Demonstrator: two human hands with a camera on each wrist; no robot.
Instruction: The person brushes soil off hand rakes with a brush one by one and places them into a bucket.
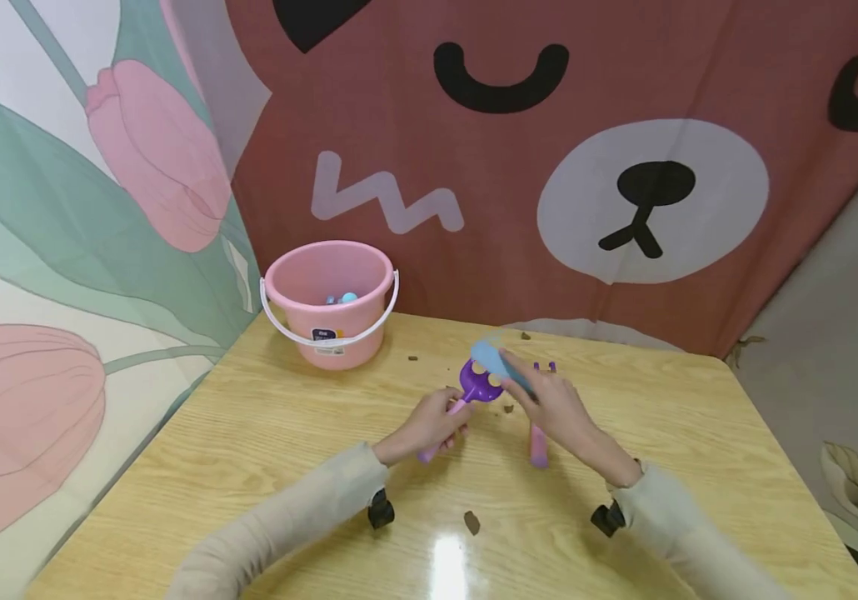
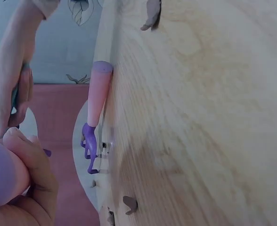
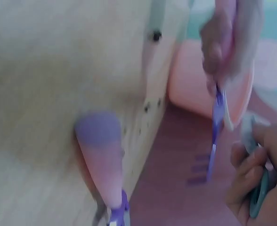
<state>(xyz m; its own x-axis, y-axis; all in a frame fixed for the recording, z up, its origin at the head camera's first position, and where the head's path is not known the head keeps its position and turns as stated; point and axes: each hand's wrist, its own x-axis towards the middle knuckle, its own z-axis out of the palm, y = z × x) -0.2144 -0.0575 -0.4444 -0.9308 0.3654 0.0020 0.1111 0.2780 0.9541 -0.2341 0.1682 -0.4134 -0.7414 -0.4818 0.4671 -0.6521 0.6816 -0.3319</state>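
In the head view my left hand [image 1: 436, 421] grips the pink handle of a toy garden tool [image 1: 477, 385] with a purple head that has gaps in it. My right hand [image 1: 555, 408] pinches a light blue, flat rounded piece [image 1: 491, 357] against the tool's head; its kind cannot be told. The piece overlaps the far edge of the purple head. A toy rake [image 1: 539, 446] with pink handle and purple tines lies on the table under my right hand. The left wrist view shows the end of the held handle [image 2: 4, 172] in my curled fingers.
A pink bucket [image 1: 331, 323] with a white handle stands at the back left, with small blue things [image 1: 349, 297] inside. Several brown bits lie on the wooden table [image 1: 286, 467], the largest bit [image 1: 471, 522] near the front. A printed curtain [image 1: 489, 250] hangs behind the table.
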